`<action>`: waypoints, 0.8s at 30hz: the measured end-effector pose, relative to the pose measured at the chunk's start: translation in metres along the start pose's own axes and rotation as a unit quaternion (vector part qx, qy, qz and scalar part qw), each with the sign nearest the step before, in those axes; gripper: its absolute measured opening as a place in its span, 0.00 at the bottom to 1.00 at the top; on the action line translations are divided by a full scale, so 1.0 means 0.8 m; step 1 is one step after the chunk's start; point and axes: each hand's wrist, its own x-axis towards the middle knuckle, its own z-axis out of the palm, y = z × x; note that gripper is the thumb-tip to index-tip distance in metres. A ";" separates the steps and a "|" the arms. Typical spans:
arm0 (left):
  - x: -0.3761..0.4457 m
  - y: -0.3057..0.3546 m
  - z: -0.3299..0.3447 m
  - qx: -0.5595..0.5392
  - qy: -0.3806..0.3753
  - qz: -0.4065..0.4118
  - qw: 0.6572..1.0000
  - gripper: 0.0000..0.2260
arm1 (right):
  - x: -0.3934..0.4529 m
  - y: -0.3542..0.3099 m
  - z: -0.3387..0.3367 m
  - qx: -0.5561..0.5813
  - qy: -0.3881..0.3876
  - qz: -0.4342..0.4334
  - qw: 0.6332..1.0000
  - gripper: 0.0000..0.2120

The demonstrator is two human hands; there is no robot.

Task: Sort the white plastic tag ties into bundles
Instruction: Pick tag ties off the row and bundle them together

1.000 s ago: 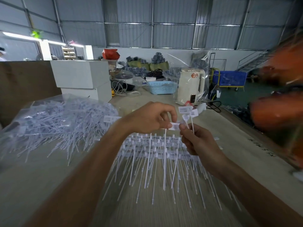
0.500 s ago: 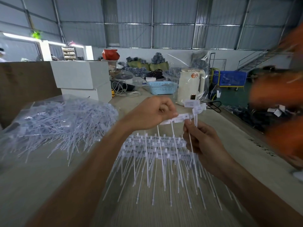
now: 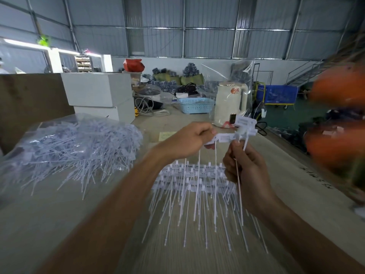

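— What changed in the last second?

— Both hands rose slightly; the row of white plastic tag ties [image 3: 223, 138] went from a near-vertical hang to lying level between them.

— Left to right, what's there?

— A loose heap of white ties in a clear plastic bag [image 3: 75, 147], then the left hand [image 3: 189, 141] pinching the row's near end, then the right hand [image 3: 245, 169] curled round a small bundle of tag heads [image 3: 245, 125], seemingly to add to it.

— Orientation?

— Heads up, thin tails dropping toward the sorted ties on the wooden table [image 3: 193, 186].
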 end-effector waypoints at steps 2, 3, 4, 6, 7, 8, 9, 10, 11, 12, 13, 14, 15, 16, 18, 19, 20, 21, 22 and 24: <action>0.001 0.000 0.002 -0.016 0.005 0.014 1.000 0.14 | 0.001 0.002 -0.001 -0.026 0.018 -0.009 0.999 0.17; 0.002 0.000 0.003 -0.009 0.005 0.017 1.000 0.14 | 0.002 0.003 -0.002 -0.033 0.028 -0.010 0.999 0.17; 0.002 -0.001 0.004 0.000 0.008 0.018 1.000 0.14 | 0.002 0.004 -0.003 -0.040 0.035 -0.012 0.998 0.17; 0.004 -0.001 0.006 -0.008 0.013 0.015 1.000 0.14 | 0.004 0.007 -0.005 -0.058 0.045 -0.016 0.997 0.15; 0.005 0.000 0.005 -0.017 0.011 0.011 1.000 0.14 | 0.004 0.008 -0.006 -0.069 0.049 -0.022 0.996 0.14; 0.005 0.000 0.004 -0.017 0.008 0.009 1.000 0.13 | 0.003 0.009 -0.006 -0.084 0.052 -0.033 0.995 0.14; 0.005 0.000 0.003 -0.008 0.004 0.006 1.000 0.14 | 0.002 0.009 -0.007 -0.110 0.053 -0.053 0.991 0.15; 0.004 0.000 0.002 0.004 -0.001 0.000 1.000 0.15 | 0.001 0.008 -0.008 -0.143 0.049 -0.082 0.985 0.15; 0.004 0.000 0.000 0.010 -0.006 -0.008 1.000 0.15 | 0.000 0.006 -0.008 -0.174 0.037 -0.116 0.977 0.14; 0.003 0.000 -0.001 0.007 -0.012 -0.017 1.000 0.16 | -0.001 0.003 -0.008 -0.198 0.023 -0.148 0.969 0.12; 0.002 0.000 -0.003 -0.004 -0.019 -0.023 1.000 0.17 | -0.001 0.001 -0.008 -0.217 0.008 -0.174 0.961 0.10; 0.001 0.000 -0.005 -0.022 -0.029 -0.028 0.999 0.18 | 0.000 -0.001 -0.009 -0.231 -0.004 -0.192 0.954 0.09; -0.001 0.000 -0.007 -0.042 -0.042 -0.033 0.998 0.17 | 0.001 -0.002 -0.010 -0.245 -0.014 -0.205 0.947 0.10; -0.002 -0.001 -0.009 -0.060 -0.059 -0.040 0.996 0.17 | 0.002 -0.003 -0.012 -0.260 -0.022 -0.215 0.941 0.13; -0.005 -0.003 -0.011 -0.091 -0.096 -0.058 0.990 0.21 | 0.004 -0.007 -0.017 -0.297 -0.039 -0.237 0.924 0.10; -0.007 -0.004 -0.011 -0.106 -0.119 -0.067 0.985 0.21 | 0.005 -0.009 -0.020 -0.323 -0.045 -0.256 0.910 0.08; -0.008 -0.004 -0.011 -0.118 -0.143 -0.074 0.980 0.20 | 0.008 -0.010 -0.024 -0.349 -0.051 -0.277 0.894 0.07; -0.009 -0.004 -0.010 -0.124 -0.159 -0.079 0.976 0.18 | 0.012 -0.010 -0.028 -0.366 -0.058 -0.289 0.883 0.07; -0.009 -0.003 -0.009 -0.119 -0.162 -0.082 0.976 0.16 | 0.014 -0.009 -0.032 -0.375 -0.060 -0.289 0.879 0.08; -0.007 -0.001 -0.010 -0.097 -0.137 -0.082 0.982 0.15 | 0.018 -0.003 -0.036 -0.367 -0.052 -0.247 0.895 0.12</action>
